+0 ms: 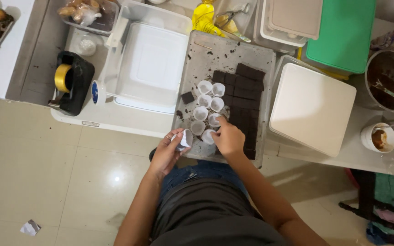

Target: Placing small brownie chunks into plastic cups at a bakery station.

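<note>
Head view looks straight down on a person standing at a pale surface (115,119). On it lies a metal tray (206,54), scattered with dark crumbs.

Left hand (169,150) is closed around a small stack of white paper cups (184,139), held just off the near left corner of the tray, above the floor edge. Right hand (228,136) rests over the near part of the tray, index finger stretched forward with its tip touching one of the paper cups set out there (214,120); the other fingers are curled in, and nothing is seen gripped in them.

Loose paper cups (204,86) stand open in two rough rows down the middle of the tray, about eight in all, close together. Right of them, a block of dark brown cake squares (247,91) fills the right part of the tray, cut in a grid. One single dark square (187,97) sits apart, left of the cups.

Left of the tray is a clear plastic box with a white lid (147,68). Further left is a black tape dispenser with a yellow roll (69,82). Right of the tray lies a white square lid on a container (313,107). At the far right stand a green lid (343,32), a metal pot with dark contents (391,79) and a small cup of brown paste (378,137). A scrap of paper (30,227) lies on the tiled floor, near left.
</note>
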